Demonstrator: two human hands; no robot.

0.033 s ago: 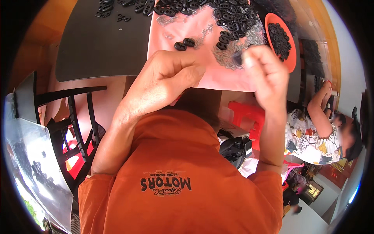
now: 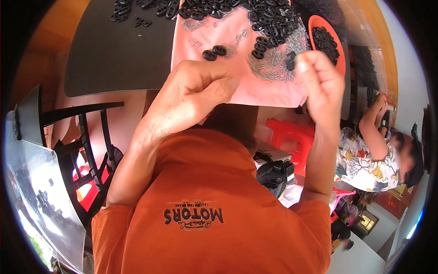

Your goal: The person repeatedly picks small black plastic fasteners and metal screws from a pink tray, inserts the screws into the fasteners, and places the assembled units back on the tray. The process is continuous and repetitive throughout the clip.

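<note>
Over the near part of a pink cloth [image 2: 269, 95], my left hand [image 2: 194, 91] is closed with thumb and fingers pressed together; whatever they hold is hidden. My right hand [image 2: 320, 82], a little blurred, pinches a small black plastic piece [image 2: 291, 60] between thumb and fingertips. The hands are well apart. Just beyond my left hand lie two black oval pieces with holes [image 2: 214, 53]. Small clear plastic sticks [image 2: 269, 68] are scattered on the cloth between the hands. Farther back is a heap of black oval pieces [image 2: 273, 23].
An orange bowl [image 2: 341, 64] of black pieces stands beyond my right hand. More pieces lie along the dark table's [image 2: 114, 68] far edge. A black chair [image 2: 84, 132] is at left, a red stool [image 2: 296, 137] under the table's right side. Another person [image 2: 369, 155] sits at right.
My right hand has shifted slightly to the right with the black piece, which now shows more plainly. My left hand has hardly moved.
</note>
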